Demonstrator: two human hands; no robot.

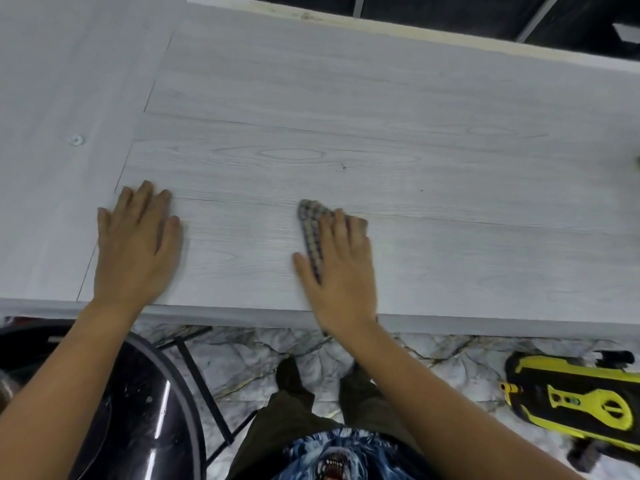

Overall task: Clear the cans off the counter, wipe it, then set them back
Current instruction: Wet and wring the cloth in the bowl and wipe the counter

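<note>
pressing flat under the right hand (341, 271), the cloth (311, 230) reads as soft and limp, a light thing with no stiffness of its own, so it will go wherever the palm pushes it and bunch up if the pressure lets off. the best hold is probably the one it has now: palm and fingers laid across it, weight bearing down, rather than any pinch at an edge. it should slide easily on the smooth counter (415, 133), and nothing about it looks fragile.

the right hand's fingers lie extended and close together on top of the cloth, thumb out toward 9 o'clock; they press rather than pinch. the left hand (135, 244) lies palm-down on the bare counter at 9 o'clock from the cloth, well apart from it, fingers slightly spread, holding nothing, seemingly bracing.

the cloth is a small checked piece in dull grey and tan, folded or crumpled, showing at 10 to 12 o'clock past the right hand's fingers and along the thumb side; the rest is hidden under the hand. it sits near the counter's front edge, roughly mid-width. the counter is pale grey woodgrain. no cans are in view, so the wiping step looks in hand.
</note>
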